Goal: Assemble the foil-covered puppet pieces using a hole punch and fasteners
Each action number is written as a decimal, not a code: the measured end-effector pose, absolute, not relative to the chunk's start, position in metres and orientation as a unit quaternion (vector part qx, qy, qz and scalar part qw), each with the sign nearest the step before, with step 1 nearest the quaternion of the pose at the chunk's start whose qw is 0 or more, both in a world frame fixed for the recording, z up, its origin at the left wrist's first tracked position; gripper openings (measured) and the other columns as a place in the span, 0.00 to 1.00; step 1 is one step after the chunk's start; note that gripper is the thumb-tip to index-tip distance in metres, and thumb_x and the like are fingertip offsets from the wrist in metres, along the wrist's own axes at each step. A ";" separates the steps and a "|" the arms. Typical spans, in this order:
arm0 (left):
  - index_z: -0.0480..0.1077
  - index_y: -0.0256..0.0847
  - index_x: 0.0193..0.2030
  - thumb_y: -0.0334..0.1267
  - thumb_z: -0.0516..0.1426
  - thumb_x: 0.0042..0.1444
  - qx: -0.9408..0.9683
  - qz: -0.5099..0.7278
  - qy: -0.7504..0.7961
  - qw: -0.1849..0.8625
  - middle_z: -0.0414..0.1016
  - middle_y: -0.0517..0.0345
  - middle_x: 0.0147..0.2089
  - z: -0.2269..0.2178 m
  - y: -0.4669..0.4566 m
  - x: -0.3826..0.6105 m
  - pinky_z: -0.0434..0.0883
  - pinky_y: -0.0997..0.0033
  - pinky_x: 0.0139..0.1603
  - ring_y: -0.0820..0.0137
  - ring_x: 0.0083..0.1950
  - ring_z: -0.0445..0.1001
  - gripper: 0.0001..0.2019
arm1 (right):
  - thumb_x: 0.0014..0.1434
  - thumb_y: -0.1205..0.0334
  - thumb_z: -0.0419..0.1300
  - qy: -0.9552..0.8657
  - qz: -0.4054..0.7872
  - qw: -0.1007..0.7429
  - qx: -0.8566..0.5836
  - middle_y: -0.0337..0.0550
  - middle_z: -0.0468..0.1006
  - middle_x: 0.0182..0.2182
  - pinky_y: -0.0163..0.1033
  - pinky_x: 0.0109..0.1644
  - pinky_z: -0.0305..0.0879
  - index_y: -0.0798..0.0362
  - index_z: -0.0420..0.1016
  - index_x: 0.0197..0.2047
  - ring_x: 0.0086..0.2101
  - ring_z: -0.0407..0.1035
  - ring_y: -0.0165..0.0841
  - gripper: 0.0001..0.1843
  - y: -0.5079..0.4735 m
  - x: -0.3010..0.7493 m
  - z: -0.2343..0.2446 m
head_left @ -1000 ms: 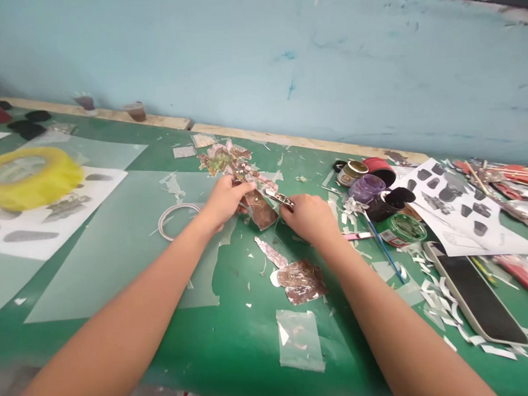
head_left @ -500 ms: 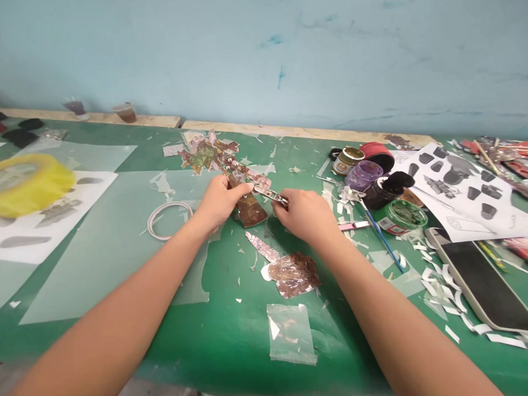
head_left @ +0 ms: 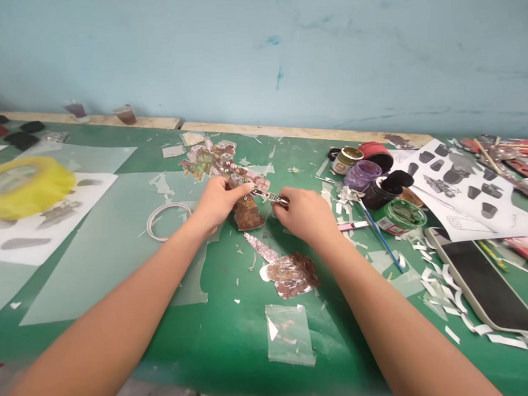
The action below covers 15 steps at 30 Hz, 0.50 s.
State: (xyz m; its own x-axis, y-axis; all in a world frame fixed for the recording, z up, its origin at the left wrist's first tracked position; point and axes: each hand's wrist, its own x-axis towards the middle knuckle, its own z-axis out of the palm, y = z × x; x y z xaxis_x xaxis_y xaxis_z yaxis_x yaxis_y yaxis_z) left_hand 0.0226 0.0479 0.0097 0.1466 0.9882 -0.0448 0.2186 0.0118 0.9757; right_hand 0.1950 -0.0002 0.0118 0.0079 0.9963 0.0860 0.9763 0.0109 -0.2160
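Note:
Near the middle of the table, my left hand (head_left: 216, 202) is closed, thumb and fingers pinching a mottled brown, pink and green cut-out piece (head_left: 206, 156). Part of the piece spreads out beyond the hand, and a brown flap (head_left: 248, 214) hangs below the thumb. My right hand (head_left: 305, 211) is wrapped round a small silver metal tool (head_left: 270, 196) that looks like a nail clipper. Its far end meets the piece beside my left thumb. Nearer me lie a brown shiny cut-out (head_left: 295, 275) and a narrow pinkish strip (head_left: 260, 247).
To the left are a yellow tape roll (head_left: 30, 186), a thin white tape ring (head_left: 167, 220) and translucent sheets (head_left: 118, 243). On the right stand paint jars (head_left: 362, 174), a blue brush (head_left: 382, 237), a phone (head_left: 483, 283), paper scraps (head_left: 449, 295) and a printed sheet (head_left: 467, 191).
The cut-out piece has shifted slightly, its brown flap swinging a little to the left. Both hands keep nearly the same place and grip.

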 end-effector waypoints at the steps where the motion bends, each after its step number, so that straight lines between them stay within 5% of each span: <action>1: 0.64 0.38 0.21 0.46 0.65 0.42 0.584 0.393 0.522 0.482 0.60 0.63 0.21 0.009 0.048 0.022 0.57 0.73 0.24 0.77 0.23 0.57 0.17 | 0.57 0.59 0.51 -0.700 0.053 0.110 -0.704 0.45 0.78 0.29 0.36 0.27 0.44 0.50 0.72 0.32 0.29 0.68 0.35 0.10 0.000 0.195 0.011; 15: 0.47 0.43 0.16 0.38 0.63 0.42 0.620 0.399 0.569 0.364 0.46 0.67 0.18 0.017 0.040 0.026 0.49 0.72 0.24 0.78 0.23 0.47 0.24 | 0.55 0.56 0.50 -0.700 0.008 0.119 -0.704 0.45 0.77 0.25 0.36 0.27 0.44 0.51 0.75 0.29 0.26 0.66 0.34 0.14 0.000 0.196 0.011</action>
